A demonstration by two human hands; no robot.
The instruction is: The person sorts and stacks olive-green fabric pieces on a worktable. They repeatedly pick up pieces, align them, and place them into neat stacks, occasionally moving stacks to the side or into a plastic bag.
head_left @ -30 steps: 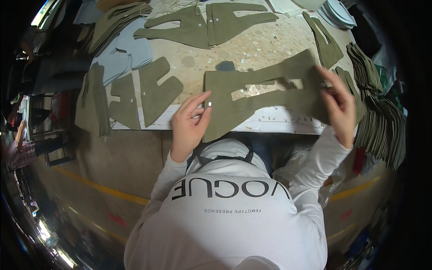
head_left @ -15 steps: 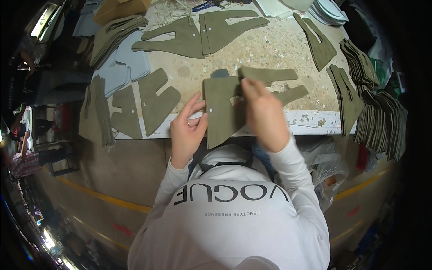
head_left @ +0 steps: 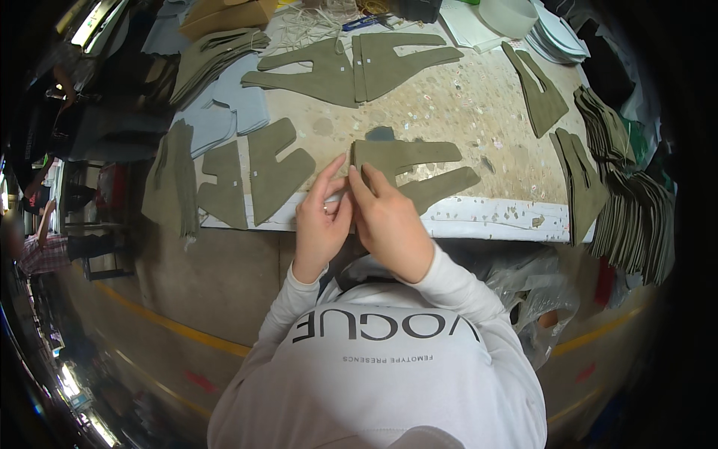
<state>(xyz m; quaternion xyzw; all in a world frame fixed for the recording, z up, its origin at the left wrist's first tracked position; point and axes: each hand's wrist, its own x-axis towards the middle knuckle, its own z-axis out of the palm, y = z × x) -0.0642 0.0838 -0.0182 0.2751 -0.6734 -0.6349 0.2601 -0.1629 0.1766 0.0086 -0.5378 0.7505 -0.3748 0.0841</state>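
Note:
An olive, fabric-like cut piece (head_left: 419, 154) with two prongs pointing right lies at the table's front edge before me. Its left edge looks layered, as of more than one sheet. My right hand (head_left: 390, 221) covers its lower left part, fingers closed at that edge; the thumb is hidden. My left hand (head_left: 323, 224), wearing a ring, is at the same edge from the left, with its index finger stretched up and a gap beside the thumb. To its left lie two more olive pieces (head_left: 278, 172), each with a small white label.
Olive stacks (head_left: 168, 183) stand at the left, others (head_left: 632, 213) hang over the right edge. Pale blue pieces (head_left: 213, 123) lie at left. At the back are paired olive pieces (head_left: 396, 63), white cords (head_left: 310, 26) and a blue-handled tool (head_left: 366, 22).
My right hand has moved left to the piece's left edge. The pronged piece it handled has shifted left and covers the labelled piece that showed below. The whole view has shifted slightly.

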